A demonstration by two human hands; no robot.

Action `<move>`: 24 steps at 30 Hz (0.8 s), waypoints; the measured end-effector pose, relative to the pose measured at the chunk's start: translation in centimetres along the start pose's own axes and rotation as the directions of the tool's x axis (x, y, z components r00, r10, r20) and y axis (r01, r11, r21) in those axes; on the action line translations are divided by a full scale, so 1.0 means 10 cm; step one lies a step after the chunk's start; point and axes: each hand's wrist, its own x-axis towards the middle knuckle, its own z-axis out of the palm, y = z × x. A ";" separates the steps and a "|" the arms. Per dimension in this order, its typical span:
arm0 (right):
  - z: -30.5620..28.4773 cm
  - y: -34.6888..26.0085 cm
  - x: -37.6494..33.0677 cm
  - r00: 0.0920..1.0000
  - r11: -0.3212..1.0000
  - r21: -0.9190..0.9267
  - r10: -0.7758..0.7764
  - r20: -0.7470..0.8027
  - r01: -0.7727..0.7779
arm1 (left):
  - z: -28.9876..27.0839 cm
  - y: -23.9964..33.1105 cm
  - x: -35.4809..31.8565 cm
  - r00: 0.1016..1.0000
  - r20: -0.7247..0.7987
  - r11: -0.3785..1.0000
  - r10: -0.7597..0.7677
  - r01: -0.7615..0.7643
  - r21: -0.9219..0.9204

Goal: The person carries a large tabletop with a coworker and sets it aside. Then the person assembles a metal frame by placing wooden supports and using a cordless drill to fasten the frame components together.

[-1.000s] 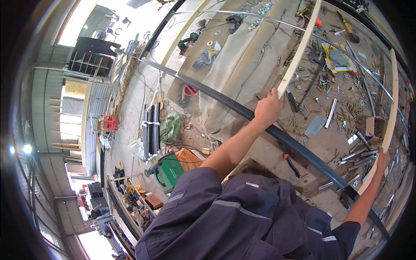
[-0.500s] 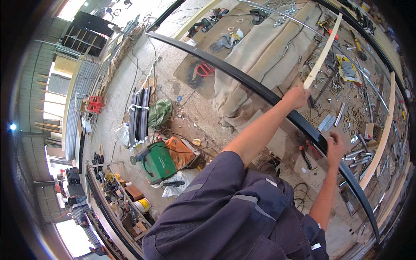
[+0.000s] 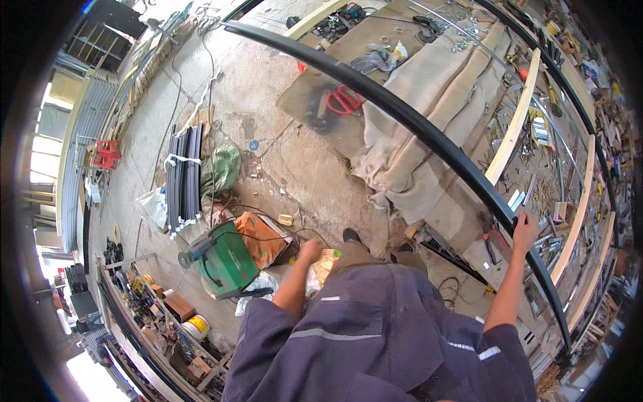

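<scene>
- Fingers of the right hand (image 3: 525, 234) touch the long black bar (image 3: 415, 124); from my distant post I cannot tell whether they grasp it or just rest there.
- Fingers of the left hand (image 3: 310, 250) look bent; I cannot make out whether they hold anything.
- I see the bar slanting across from upper left to lower right, raised over the floor in front of the person.
- Beyond it I see a pale wooden strip (image 3: 517, 127), its near end at the bar.
- Near the right hand lie red-and-black pliers (image 3: 492, 242).
- Near the left hand, I spot a crumpled orange bag (image 3: 260, 240) beside a green box-shaped machine (image 3: 226, 263).
- Farther out, red-handled scissors (image 3: 345, 102) lie near rumpled beige cloth (image 3: 415, 157).
</scene>
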 end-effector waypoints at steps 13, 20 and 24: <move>0.11 0.55 0.34 0.972 0.966 -0.130 0.213 -0.105 -0.225 | -0.11 -0.99 -1.46 0.688 0.147 0.221 -0.710 0.416 -0.882; 0.62 -0.64 0.68 0.963 0.977 0.205 0.115 -0.246 -0.064 | 0.23 -1.15 -0.72 0.816 0.035 0.644 -0.576 0.480 -0.595; 0.96 -2.36 0.60 0.977 0.957 0.288 0.033 -0.212 0.030 | -1.07 -1.28 -0.32 0.839 0.015 0.665 -0.543 0.441 -0.603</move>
